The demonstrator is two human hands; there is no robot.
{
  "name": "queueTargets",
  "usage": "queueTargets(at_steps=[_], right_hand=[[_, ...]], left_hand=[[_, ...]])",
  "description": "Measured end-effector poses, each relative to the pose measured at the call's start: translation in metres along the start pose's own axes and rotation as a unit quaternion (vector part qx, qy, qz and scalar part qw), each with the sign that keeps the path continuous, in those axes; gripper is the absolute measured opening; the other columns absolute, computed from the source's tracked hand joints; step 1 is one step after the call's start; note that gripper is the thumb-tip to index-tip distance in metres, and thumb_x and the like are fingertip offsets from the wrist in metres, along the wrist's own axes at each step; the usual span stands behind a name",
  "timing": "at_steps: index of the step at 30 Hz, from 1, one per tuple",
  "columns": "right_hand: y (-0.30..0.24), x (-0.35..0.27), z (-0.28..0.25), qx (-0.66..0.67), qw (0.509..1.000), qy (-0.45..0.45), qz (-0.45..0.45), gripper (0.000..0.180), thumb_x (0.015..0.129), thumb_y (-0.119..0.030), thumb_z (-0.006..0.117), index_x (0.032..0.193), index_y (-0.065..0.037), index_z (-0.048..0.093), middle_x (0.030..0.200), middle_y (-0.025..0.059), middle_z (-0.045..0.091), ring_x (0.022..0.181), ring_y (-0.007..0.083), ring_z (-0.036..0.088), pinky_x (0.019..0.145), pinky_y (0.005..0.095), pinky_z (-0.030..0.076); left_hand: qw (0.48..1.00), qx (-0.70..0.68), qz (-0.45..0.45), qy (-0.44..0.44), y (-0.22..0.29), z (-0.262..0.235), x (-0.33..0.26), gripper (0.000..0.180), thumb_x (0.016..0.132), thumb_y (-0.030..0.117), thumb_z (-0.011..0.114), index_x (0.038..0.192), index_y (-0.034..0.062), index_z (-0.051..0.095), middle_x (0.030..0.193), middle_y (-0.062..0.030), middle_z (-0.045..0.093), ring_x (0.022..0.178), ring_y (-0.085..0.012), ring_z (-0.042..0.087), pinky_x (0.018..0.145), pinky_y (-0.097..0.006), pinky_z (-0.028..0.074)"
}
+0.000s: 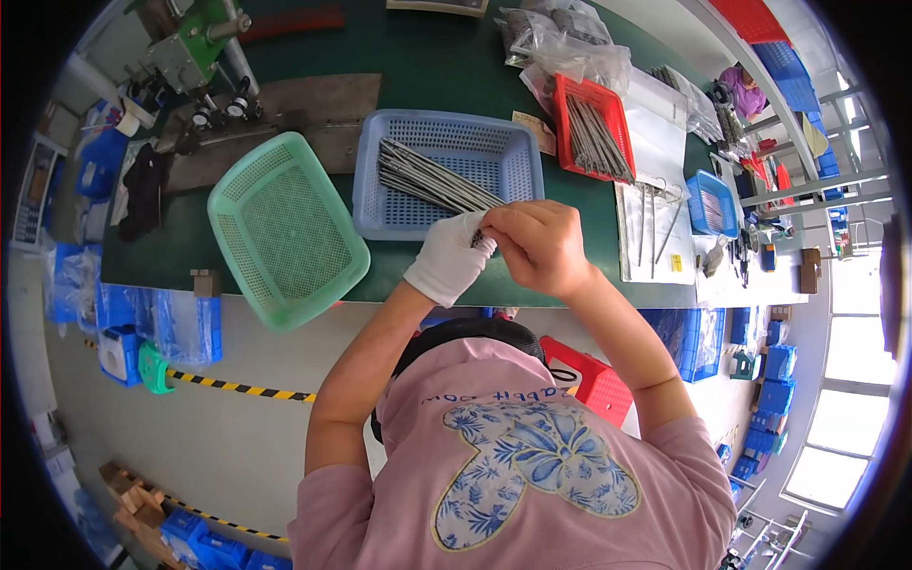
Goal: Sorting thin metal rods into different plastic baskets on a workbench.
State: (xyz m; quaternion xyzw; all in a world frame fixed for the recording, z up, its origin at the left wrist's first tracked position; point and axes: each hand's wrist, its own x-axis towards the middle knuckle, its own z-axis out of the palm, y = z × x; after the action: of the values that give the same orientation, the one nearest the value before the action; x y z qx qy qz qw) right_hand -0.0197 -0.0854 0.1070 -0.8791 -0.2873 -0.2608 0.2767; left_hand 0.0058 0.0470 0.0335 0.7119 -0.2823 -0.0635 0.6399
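Both hands pinch one thin metal rod at the near edge of the blue basket point(446, 171): gloved left hand point(446, 258) and bare right hand point(541, 249) closed on it, likely mid-inspection over the green tabletop point(427, 57).

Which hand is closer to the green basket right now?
Left. The gloved left hand sits just right of the green basket; the bare right hand is farther right.
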Motion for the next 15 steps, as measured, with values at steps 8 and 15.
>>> queueTargets(at_steps=[8,15], right_hand=[[0.0019,-0.0013,-0.0013,-0.003,1.0,-0.013,-0.004,0.011,0.065,-0.005,0.062,0.075,-0.007,0.059,0.063,0.005,0.057,0.051,0.0235,0.054,0.045,0.0319,0.043],[-0.0011,-0.0029,-0.0037,-0.001,1.0,-0.016,0.009,0.01,0.065,-0.006,0.063,0.074,-0.007,0.059,0.063,0.0051,0.057,0.052,0.0237,0.055,0.045,0.0321,0.043]], left_hand=[[1.0,-0.002,-0.006,0.001,0.0001,0.0018,0.0,0.022,0.075,0.004,0.056,0.096,0.0038,0.058,0.078,-0.0168,0.06,0.073,-0.0338,0.058,0.063,-0.036,0.046],[1.0,0.013,-0.005,-0.02,0.0002,0.0013,-0.0018,0.021,0.075,0.005,0.056,0.096,0.0037,0.057,0.079,-0.0168,0.059,0.071,-0.0333,0.057,0.063,-0.036,0.046]])
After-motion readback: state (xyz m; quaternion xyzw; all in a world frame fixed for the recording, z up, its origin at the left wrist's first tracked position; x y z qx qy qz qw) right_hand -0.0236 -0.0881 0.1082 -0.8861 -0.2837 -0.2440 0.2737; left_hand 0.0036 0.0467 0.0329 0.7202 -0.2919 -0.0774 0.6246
